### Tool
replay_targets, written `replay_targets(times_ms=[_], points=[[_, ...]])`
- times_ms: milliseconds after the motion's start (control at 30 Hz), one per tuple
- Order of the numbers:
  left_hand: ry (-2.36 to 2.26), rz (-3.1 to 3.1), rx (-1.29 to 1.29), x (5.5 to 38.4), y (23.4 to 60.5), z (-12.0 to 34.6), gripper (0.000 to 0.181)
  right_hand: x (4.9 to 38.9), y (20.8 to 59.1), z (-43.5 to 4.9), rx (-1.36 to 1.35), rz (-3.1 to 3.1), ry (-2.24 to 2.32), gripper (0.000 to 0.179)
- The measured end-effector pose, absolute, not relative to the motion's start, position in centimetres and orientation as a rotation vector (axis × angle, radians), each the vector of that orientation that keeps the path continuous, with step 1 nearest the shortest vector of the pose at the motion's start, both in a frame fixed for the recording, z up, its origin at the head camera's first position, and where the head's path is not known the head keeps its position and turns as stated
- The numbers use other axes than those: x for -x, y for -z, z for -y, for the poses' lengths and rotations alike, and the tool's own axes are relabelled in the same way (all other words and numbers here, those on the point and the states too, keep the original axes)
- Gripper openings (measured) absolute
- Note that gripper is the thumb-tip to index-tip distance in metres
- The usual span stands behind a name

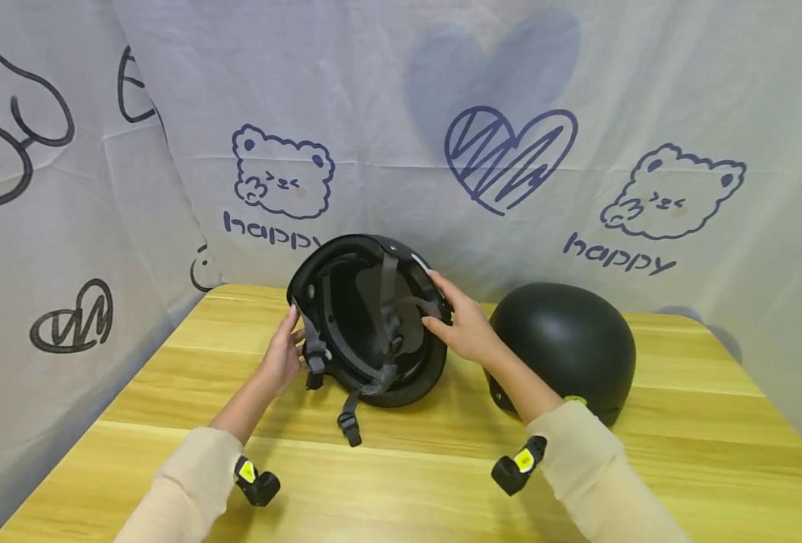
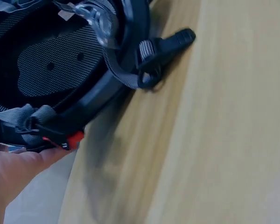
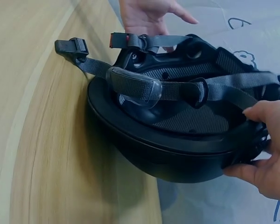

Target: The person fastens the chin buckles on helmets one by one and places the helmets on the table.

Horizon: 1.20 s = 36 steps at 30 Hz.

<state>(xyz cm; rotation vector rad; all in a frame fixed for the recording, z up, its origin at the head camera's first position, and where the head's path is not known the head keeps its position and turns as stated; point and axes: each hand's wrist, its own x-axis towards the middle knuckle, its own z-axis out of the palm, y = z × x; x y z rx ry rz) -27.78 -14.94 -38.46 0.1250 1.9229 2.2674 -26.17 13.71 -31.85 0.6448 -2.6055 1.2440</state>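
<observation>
A black helmet [image 1: 434, 377] is tipped on its side at the table's middle, its hollow inside facing me. Grey chin straps [image 1: 388, 302] cross the opening, and a loose strap end with a black buckle [image 1: 349, 428] hangs down in front. My right hand [image 1: 465, 324] grips the rim at the right, thumb inside and fingers outside, as the right wrist view also shows. At the opposite side is my left hand [image 1: 281, 354], its extended fingers beside the shell and strap. A red-and-black buckle [image 2: 74, 140] lies right by that hand in the left wrist view.
A second black helmet [image 1: 563, 339] stands dome up to the right, close by my right forearm. The wood-grain table [image 1: 401, 490] ends at the back against a white cloth [image 1: 387, 90] printed with bears and hearts. More cloth hangs at both sides.
</observation>
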Motion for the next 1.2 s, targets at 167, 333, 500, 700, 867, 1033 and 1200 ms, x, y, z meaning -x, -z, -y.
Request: replay_targets(times_ms=[167, 333, 500, 700, 867, 1033, 1200], points=[[-2.158, -2.265, -0.197, 26.9, 39.2, 15.2, 0.068, 26.3, 31.6, -13.5, -0.552, 2.632, -1.264, 0.067], [-2.015, -2.501, -0.336, 25.9, 40.4, 15.6, 0.063, 26.6, 31.7, -13.4, -0.493, 2.629, -1.367, 0.064], [-2.041, -2.516, -0.386, 25.0, 40.7, 15.6, 0.070, 26.7, 31.5, -13.2, -0.471, 2.658, -1.346, 0.063], [-1.946, -2.875, -0.514, 24.1, 41.8, 15.8, 0.085, 26.7, 31.3, -12.8, -0.444, 2.689, -1.320, 0.062], [-1.863, -3.213, -0.653, 23.9, 42.8, 15.9, 0.084, 26.8, 31.5, -13.0, -0.401, 2.678, -1.354, 0.061], [-1.807, -3.401, -0.863, 24.0, 43.3, 15.8, 0.070, 26.9, 31.6, -13.2, -0.368, 2.683, -1.370, 0.059], [-1.834, -3.462, -0.901, 24.2, 43.5, 15.4, 0.059, 27.1, 31.6, -13.3, -0.329, 2.695, -1.388, 0.059]])
